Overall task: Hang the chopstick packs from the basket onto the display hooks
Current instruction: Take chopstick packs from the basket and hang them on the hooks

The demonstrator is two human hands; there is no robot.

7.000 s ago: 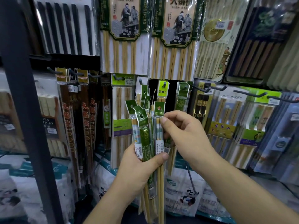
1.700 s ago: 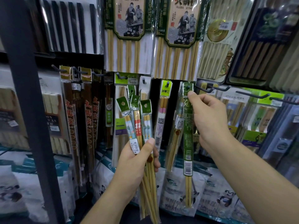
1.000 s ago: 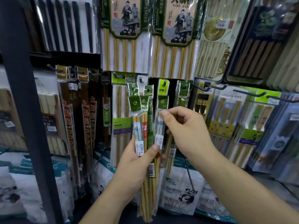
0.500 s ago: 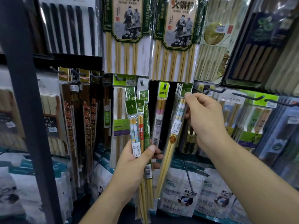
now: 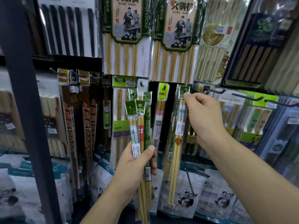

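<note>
My left hand [image 5: 137,164] grips a bundle of several slim chopstick packs [image 5: 140,125] with green header cards, held upright in front of the display. My right hand [image 5: 202,115] pinches the top of one more chopstick pack [image 5: 178,143], whose green header [image 5: 184,91] sits at a display hook [image 5: 186,90] with other like packs behind it. That pack hangs straight down with a white barcode label and a red seal. No basket is in view.
A dark metal post [image 5: 27,102] stands close at the left. Large chopstick packs [image 5: 127,34] hang on the row above. Further hooks [image 5: 247,97] jut out at the right with boxed sets. Bags with panda prints [image 5: 187,198] lie below.
My right hand took one pack from the left-hand bundle and carried it up and right to the hook. The pack swung from tilted to hanging straight. The left hand stayed put.
</note>
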